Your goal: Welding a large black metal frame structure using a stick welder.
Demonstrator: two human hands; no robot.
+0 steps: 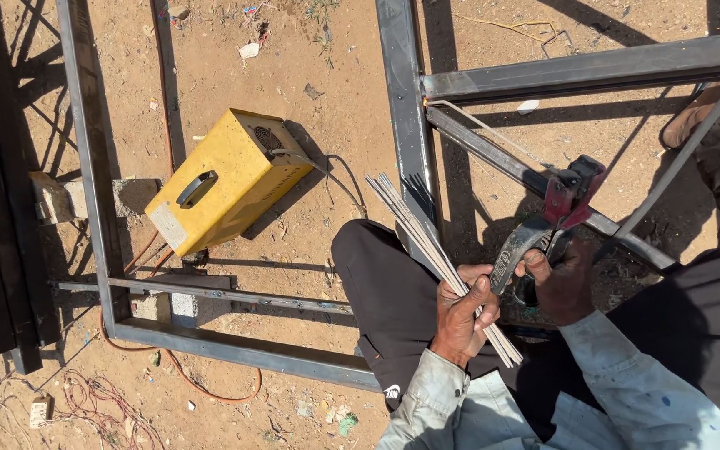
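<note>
The left hand [462, 312] grips a bundle of welding rods [427, 242] fanning toward ten o'clock. Just beside it, at three o'clock, the right hand [562, 286] holds an electrode holder [543, 227] with red jaws. A yellow welding machine [227, 179] sits on dirt at nine o'clock, inside the steel frame [93, 167].

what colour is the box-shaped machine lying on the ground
Yellow, with a dark handle; the machine shows in the head view.

Outdoor welding yard: yellow welding machine [225, 179], steel frame [93, 167] on dirt.

Pale blue paint-flecked sleeves, dark trousers, bare hands [464, 312]
</note>
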